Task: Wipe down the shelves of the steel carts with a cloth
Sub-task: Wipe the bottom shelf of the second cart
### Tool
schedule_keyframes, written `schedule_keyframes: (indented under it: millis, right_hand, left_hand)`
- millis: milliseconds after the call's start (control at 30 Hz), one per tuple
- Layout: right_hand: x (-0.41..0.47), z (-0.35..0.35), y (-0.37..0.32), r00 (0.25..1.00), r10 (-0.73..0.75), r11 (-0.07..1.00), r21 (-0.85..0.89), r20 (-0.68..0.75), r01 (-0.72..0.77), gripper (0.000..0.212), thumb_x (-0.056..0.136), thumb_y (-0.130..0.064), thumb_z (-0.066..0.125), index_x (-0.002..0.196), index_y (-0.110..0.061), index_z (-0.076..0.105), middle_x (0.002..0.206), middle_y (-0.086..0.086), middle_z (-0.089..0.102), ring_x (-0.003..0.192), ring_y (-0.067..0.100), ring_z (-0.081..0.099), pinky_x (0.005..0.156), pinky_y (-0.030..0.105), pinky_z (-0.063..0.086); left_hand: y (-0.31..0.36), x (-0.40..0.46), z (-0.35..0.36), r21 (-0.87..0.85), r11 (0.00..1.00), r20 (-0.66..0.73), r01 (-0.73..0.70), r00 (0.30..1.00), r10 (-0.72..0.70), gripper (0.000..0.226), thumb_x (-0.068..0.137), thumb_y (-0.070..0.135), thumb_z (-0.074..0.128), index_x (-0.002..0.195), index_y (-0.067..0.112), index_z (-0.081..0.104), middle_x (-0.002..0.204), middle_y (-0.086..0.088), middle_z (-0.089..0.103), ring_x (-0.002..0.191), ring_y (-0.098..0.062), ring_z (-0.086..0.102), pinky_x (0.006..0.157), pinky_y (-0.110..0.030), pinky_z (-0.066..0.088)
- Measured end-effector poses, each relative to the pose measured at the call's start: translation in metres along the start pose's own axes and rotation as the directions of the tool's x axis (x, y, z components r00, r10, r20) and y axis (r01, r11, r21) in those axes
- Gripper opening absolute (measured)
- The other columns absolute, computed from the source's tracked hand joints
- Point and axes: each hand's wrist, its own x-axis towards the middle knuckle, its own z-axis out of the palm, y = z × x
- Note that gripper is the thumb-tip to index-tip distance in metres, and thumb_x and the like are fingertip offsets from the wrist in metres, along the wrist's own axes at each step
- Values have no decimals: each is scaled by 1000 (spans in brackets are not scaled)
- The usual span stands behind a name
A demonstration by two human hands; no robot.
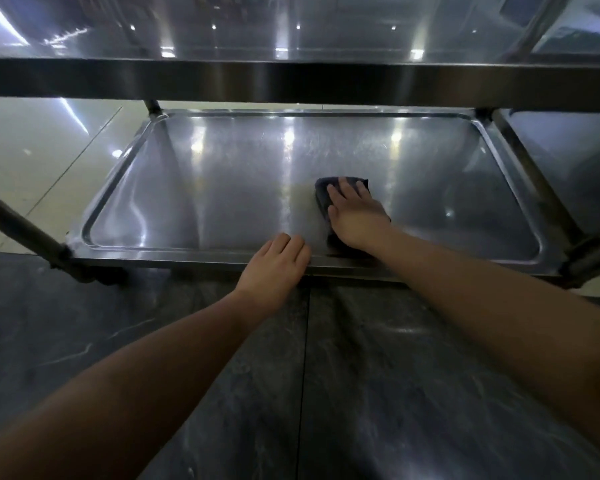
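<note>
Two hands at work on one cart, each with its own job. Right hand [355,216] lies flat on a dark cloth [326,199], fingers straight and slightly spread, palm down; nothing pinched or gathered. Flat pressure likely chosen to keep the whole pad of fabric against the metal. Cloth sits right of centre on the lower shelf [222,188], nearer the front rim than the back, mostly hidden under the palm, dark edges showing beyond the fingertips and by the wrist.

Left hand [276,268] rests on the front rim of that shelf, just beside the wiping hand, fingers bent over the edge. Probably a brace: steadies the body in a low reach and keeps the cart from rolling away under the push.

Outward: shelf is a shallow steel tray with a raised lip, bright ceiling reflections across it. Upper shelf [291,79] crosses overhead, which explains the crouched, reaching posture. Second cart [568,161] stands close on the right. Dark stone floor [378,393] beneath the arms, pale tile beyond.
</note>
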Motion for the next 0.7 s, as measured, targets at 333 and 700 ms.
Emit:
schedule_keyframes:
  millis: [333, 700]
  right_hand:
    - [-76, 15, 0, 999, -37, 999, -21, -24, 37, 57, 108, -39, 22, 161, -22, 12, 169, 2, 3, 154, 32, 6, 118, 48, 24]
    - [-52, 18, -53, 999, -47, 999, 26, 11, 47, 55, 108, -35, 21, 161, -22, 12, 169, 1, 2, 154, 33, 1, 118, 50, 21]
  left_hand:
    - [24, -23, -13, -55, 996, 84, 69, 994, -64, 60, 87, 20, 74, 140, 13, 45, 135, -9, 48, 122, -28, 45, 108, -39, 43]
    - [-7, -82, 5, -152, 966, -46, 210, 975, -220, 58, 95, 27, 60, 148, 6, 47, 139, -15, 51, 129, -34, 47, 112, -48, 42]
